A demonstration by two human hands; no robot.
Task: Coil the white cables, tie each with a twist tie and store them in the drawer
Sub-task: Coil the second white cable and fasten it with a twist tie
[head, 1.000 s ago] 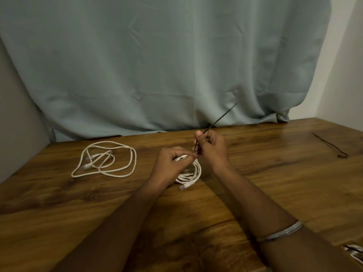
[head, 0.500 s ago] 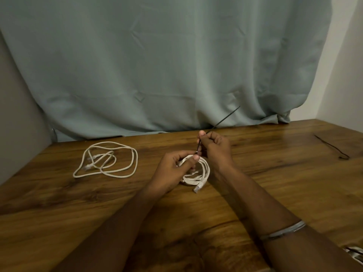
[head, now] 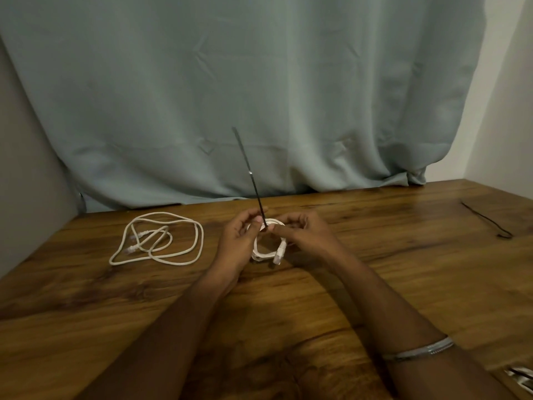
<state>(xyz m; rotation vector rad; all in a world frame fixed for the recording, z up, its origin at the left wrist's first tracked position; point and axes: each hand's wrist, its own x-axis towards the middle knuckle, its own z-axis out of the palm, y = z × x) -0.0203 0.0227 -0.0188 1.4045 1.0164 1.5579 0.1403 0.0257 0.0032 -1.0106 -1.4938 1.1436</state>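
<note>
tying coil | both hands' grip [head: 266, 226] pinched on coiled cable [head: 261, 252] and upright twist tie [head: 251, 174] | wrap snugly, twist ends tight

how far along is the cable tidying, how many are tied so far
None tied yet. One white cable is coiled into a small bundle held between the left hand and right hand, with a black twist tie standing up at the coil, not yet wrapped. The second cable lies loose on the table, a spare tie far right. No drawer is in view, so storing remains.
</note>
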